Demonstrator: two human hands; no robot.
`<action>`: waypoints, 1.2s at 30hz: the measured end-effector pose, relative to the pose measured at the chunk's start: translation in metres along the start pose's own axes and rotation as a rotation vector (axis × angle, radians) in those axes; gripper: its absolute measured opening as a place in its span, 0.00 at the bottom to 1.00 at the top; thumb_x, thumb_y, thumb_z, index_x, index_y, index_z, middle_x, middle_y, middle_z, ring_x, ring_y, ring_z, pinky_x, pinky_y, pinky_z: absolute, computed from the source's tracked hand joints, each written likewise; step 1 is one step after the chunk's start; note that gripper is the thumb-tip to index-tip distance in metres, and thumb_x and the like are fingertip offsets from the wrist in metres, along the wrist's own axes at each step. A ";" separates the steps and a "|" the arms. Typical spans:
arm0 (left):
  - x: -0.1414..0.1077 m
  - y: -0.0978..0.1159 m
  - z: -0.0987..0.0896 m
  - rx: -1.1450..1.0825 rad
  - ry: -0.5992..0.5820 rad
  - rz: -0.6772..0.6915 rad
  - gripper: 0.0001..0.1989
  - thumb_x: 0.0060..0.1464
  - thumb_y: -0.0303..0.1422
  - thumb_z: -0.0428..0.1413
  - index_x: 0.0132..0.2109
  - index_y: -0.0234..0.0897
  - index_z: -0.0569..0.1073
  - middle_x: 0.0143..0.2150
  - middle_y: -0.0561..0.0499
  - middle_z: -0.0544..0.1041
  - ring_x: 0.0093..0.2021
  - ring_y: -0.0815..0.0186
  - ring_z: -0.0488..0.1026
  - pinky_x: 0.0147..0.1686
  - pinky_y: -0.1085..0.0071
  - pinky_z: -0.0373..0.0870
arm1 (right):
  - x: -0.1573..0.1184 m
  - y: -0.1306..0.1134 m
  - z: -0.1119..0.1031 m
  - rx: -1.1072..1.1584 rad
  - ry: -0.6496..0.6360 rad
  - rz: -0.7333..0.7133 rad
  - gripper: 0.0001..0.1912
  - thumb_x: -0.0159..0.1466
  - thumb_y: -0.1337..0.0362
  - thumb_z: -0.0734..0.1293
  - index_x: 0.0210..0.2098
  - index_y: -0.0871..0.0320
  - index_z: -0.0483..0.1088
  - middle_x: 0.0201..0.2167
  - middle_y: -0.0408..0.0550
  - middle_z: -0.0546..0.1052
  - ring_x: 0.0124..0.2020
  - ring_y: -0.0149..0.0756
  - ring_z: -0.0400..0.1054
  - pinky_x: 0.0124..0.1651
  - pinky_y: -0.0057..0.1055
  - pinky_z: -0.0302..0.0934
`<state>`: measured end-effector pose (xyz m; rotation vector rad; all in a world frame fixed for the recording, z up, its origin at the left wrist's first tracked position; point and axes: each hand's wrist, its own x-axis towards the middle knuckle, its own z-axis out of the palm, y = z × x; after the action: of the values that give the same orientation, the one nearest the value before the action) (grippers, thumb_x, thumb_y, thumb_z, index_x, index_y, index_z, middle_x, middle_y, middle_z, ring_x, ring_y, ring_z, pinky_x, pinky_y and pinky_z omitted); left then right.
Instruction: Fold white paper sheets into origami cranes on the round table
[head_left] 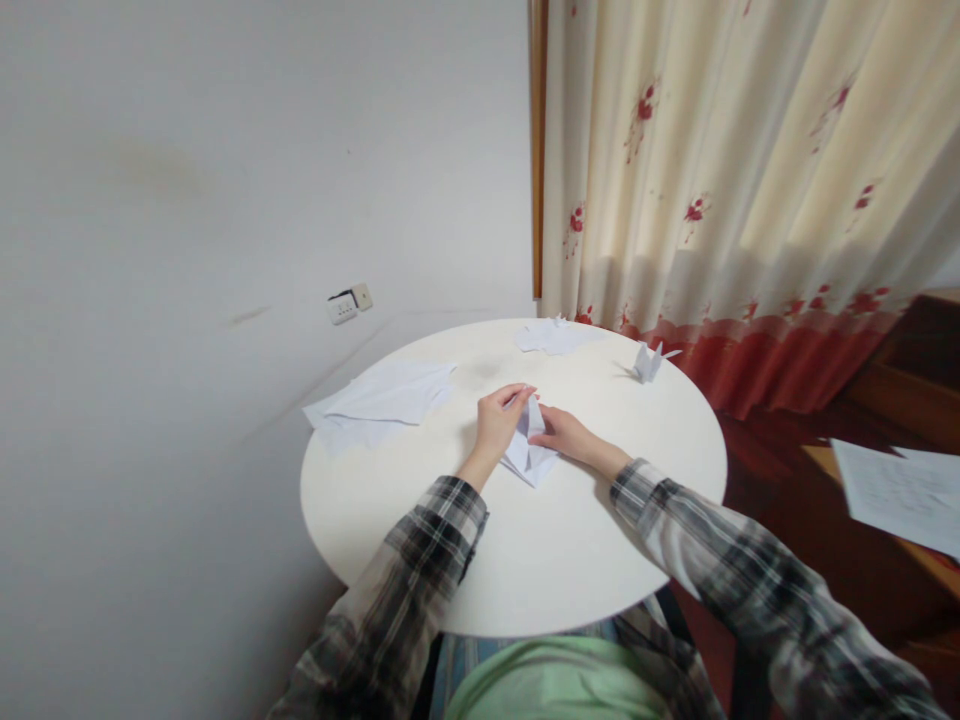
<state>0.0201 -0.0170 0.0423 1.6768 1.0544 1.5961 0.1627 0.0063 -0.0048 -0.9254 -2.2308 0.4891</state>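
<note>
Folded paper [529, 462] is held in both hands [496, 420] [570, 434], loose sheets [390, 394] left, a paper crane [646, 365] right.

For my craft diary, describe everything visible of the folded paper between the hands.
The folded paper is white and creased, with angled flaps and one corner pointing toward the wearer. It seems to rest on the table. The left hand has its grip at the far end; the right hand touches its side.

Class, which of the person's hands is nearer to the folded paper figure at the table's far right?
Right. The right hand is left of the folded paper figure, on the viewer's side; the left hand is farther left.
</note>
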 end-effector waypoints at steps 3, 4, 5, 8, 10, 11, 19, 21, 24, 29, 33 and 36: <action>0.000 -0.001 -0.001 0.019 0.018 0.018 0.11 0.47 0.38 0.54 0.32 0.34 0.76 0.32 0.49 0.78 0.33 0.65 0.74 0.36 0.70 0.70 | 0.000 -0.002 -0.001 0.005 -0.001 -0.008 0.23 0.52 0.63 0.68 0.46 0.63 0.64 0.37 0.51 0.72 0.34 0.37 0.62 0.39 0.32 0.56; 0.000 -0.002 -0.001 0.022 0.021 0.021 0.11 0.47 0.38 0.54 0.32 0.35 0.76 0.32 0.49 0.78 0.33 0.65 0.74 0.36 0.70 0.70 | 0.000 -0.002 -0.001 0.006 -0.001 -0.008 0.23 0.52 0.63 0.68 0.46 0.63 0.64 0.37 0.51 0.72 0.34 0.37 0.62 0.39 0.32 0.56; 0.000 -0.002 -0.001 0.024 0.023 0.023 0.11 0.47 0.38 0.54 0.32 0.35 0.76 0.32 0.49 0.78 0.33 0.65 0.74 0.36 0.70 0.70 | 0.000 -0.003 -0.001 0.007 0.000 -0.005 0.23 0.52 0.63 0.68 0.46 0.63 0.64 0.37 0.51 0.72 0.34 0.37 0.63 0.39 0.32 0.56; 0.001 -0.003 -0.001 0.030 0.022 0.029 0.11 0.47 0.38 0.54 0.31 0.35 0.76 0.32 0.49 0.78 0.34 0.65 0.74 0.37 0.70 0.70 | 0.000 -0.003 -0.002 0.016 0.000 0.008 0.23 0.52 0.64 0.68 0.47 0.62 0.64 0.38 0.51 0.72 0.36 0.38 0.63 0.40 0.33 0.56; 0.001 -0.003 -0.002 0.039 0.023 0.039 0.11 0.47 0.38 0.54 0.31 0.35 0.76 0.32 0.49 0.78 0.34 0.65 0.74 0.38 0.69 0.70 | -0.001 -0.003 -0.002 0.026 0.004 0.002 0.25 0.52 0.64 0.68 0.48 0.62 0.63 0.41 0.52 0.71 0.38 0.40 0.64 0.42 0.34 0.56; 0.001 -0.003 -0.002 0.042 0.026 0.045 0.11 0.47 0.37 0.54 0.31 0.35 0.76 0.32 0.49 0.78 0.34 0.65 0.74 0.38 0.69 0.70 | -0.001 -0.003 -0.001 0.030 0.006 -0.003 0.26 0.52 0.64 0.68 0.49 0.62 0.62 0.43 0.53 0.71 0.40 0.40 0.64 0.43 0.35 0.56; 0.001 0.000 -0.003 0.108 -0.040 0.068 0.08 0.42 0.35 0.58 0.31 0.35 0.75 0.31 0.50 0.78 0.34 0.65 0.73 0.36 0.71 0.68 | -0.001 0.002 0.001 0.024 0.016 0.017 0.24 0.52 0.64 0.68 0.48 0.62 0.63 0.39 0.51 0.72 0.36 0.37 0.64 0.40 0.33 0.56; 0.002 0.001 -0.004 0.152 -0.091 0.070 0.08 0.41 0.34 0.58 0.32 0.35 0.75 0.32 0.50 0.78 0.35 0.65 0.73 0.37 0.70 0.68 | -0.001 0.003 0.002 0.012 0.020 0.032 0.23 0.52 0.64 0.68 0.47 0.62 0.64 0.36 0.49 0.72 0.33 0.35 0.63 0.38 0.31 0.56; 0.003 0.001 -0.007 0.185 -0.140 0.033 0.07 0.42 0.33 0.58 0.31 0.35 0.76 0.31 0.50 0.78 0.34 0.64 0.74 0.38 0.70 0.68 | -0.001 0.003 0.002 0.007 0.018 0.025 0.25 0.51 0.65 0.68 0.48 0.62 0.63 0.36 0.49 0.72 0.32 0.35 0.62 0.37 0.31 0.56; 0.004 0.000 -0.008 0.179 -0.121 -0.011 0.06 0.42 0.32 0.57 0.28 0.36 0.76 0.29 0.51 0.78 0.33 0.64 0.74 0.36 0.70 0.68 | -0.001 0.003 0.001 0.035 0.017 0.002 0.27 0.51 0.65 0.69 0.50 0.61 0.61 0.41 0.51 0.71 0.37 0.36 0.63 0.41 0.32 0.56; 0.004 -0.003 -0.008 0.175 -0.136 0.001 0.06 0.42 0.32 0.57 0.29 0.36 0.76 0.30 0.51 0.78 0.33 0.64 0.74 0.36 0.70 0.68 | -0.001 0.003 0.001 0.013 0.022 0.006 0.26 0.51 0.65 0.69 0.49 0.61 0.62 0.40 0.50 0.72 0.35 0.36 0.63 0.40 0.32 0.56; 0.005 -0.007 -0.009 0.215 -0.164 0.015 0.06 0.41 0.33 0.58 0.29 0.36 0.76 0.29 0.51 0.78 0.31 0.64 0.74 0.34 0.70 0.68 | -0.001 0.002 0.001 -0.013 0.024 0.018 0.28 0.51 0.64 0.69 0.50 0.62 0.62 0.37 0.50 0.72 0.32 0.35 0.63 0.38 0.32 0.56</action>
<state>0.0099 -0.0099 0.0398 1.9242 1.1642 1.3665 0.1639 0.0068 -0.0071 -0.9545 -2.2078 0.4697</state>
